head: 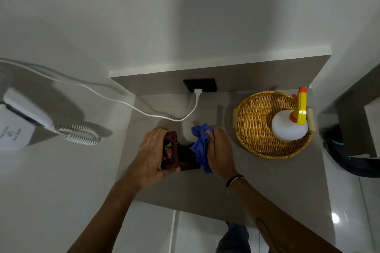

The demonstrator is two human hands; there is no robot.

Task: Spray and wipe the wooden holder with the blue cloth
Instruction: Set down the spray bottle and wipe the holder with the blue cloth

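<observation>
The wiping step looks to be in hand. The holder (176, 153), a dark wooden piece, sits on the worktop (257, 187) near its front-left part, between the two hands. The left hand (151, 154) wraps around the holder's left end, fingers curled over the top and thumb at the near side, steadying it. The right hand (221, 153) is closed around the bunched blue cloth (200, 144) and presses it against the holder's right side.

The spray bottle (292, 123), white with a yellow and orange trigger head, stands in the basket (255, 129) to the right, well apart from both hands. That suggests the spraying is already done, though no wetness can be made out on the dark wood, so this is only a judgement.

What is left, as far as can be told: the cloth covers only the right portion, and the left end under the left hand has not been reached. Some small colourful bits lie inside the holder's left compartment; what they are is unclear. The left grip would likely have to shift for the cloth to pass there.
</observation>
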